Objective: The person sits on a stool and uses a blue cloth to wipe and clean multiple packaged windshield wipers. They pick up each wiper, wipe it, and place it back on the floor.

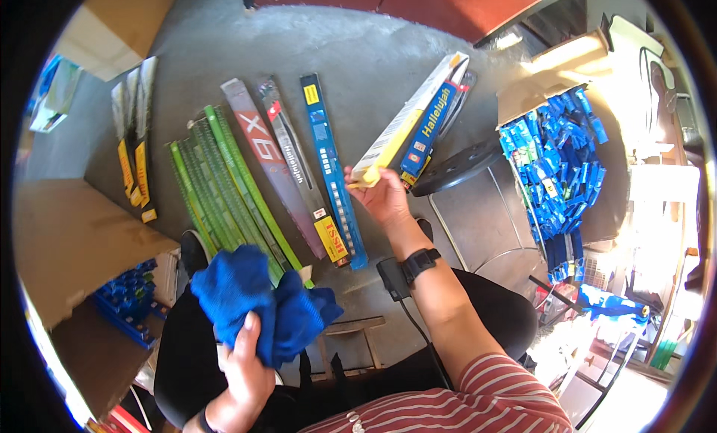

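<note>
My left hand [249,369] is closed round a bunched blue cloth [243,298], thumb on top, held above my lap. My right hand [385,198] grips the near end of a long, slim white-and-yellow carton [399,134], its far end tilted up and away to the right. Right against the carton is a blue long package [432,130]; I cannot tell whether the two are joined. To the left of my right hand, a blue slim package [328,164], a clear-topped wiper blade pack [295,156] and a grey-pink sleeve [265,149] lie on the floor.
Several green slim packs [224,183] lie side by side at left, with yellow-ended packs [138,153] beyond. A carton of blue packets [556,164] stands right, past a black stool [459,168]. An open cardboard box [82,246] is at left. A cable runs along my right arm.
</note>
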A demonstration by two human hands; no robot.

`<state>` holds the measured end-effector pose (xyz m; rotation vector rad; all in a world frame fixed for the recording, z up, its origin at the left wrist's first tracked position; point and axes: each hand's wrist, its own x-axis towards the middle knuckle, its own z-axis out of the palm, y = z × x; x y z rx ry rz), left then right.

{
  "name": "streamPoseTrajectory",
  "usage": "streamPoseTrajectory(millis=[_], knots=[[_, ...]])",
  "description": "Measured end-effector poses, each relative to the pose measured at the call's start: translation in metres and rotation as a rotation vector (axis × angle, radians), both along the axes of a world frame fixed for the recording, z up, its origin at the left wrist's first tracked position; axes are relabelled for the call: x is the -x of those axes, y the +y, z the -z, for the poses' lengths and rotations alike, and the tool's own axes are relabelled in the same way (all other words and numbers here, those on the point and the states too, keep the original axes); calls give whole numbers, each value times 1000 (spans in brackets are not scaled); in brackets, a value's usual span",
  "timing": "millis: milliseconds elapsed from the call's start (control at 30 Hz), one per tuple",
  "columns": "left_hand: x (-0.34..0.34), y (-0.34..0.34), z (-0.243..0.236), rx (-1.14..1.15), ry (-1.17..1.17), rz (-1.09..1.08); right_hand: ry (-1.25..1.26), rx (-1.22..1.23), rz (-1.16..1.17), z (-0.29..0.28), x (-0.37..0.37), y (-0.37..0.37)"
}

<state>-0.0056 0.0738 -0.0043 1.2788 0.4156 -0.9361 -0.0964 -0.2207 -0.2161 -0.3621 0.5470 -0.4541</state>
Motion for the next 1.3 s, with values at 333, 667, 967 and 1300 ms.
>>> streamPoseTrajectory(millis=[333,667,967,1300], knots=[[-1,-11,4,315,-1,3,8,129,-156,-183,28,92],[16,-14,11,333,169,195,223,769,-75,-211,97,173],[14,-23,18,433,262,284,72,1181,94,-264,29,93],[-1,-16,43,273,86,200,191,1229,79,-260,8,94]])
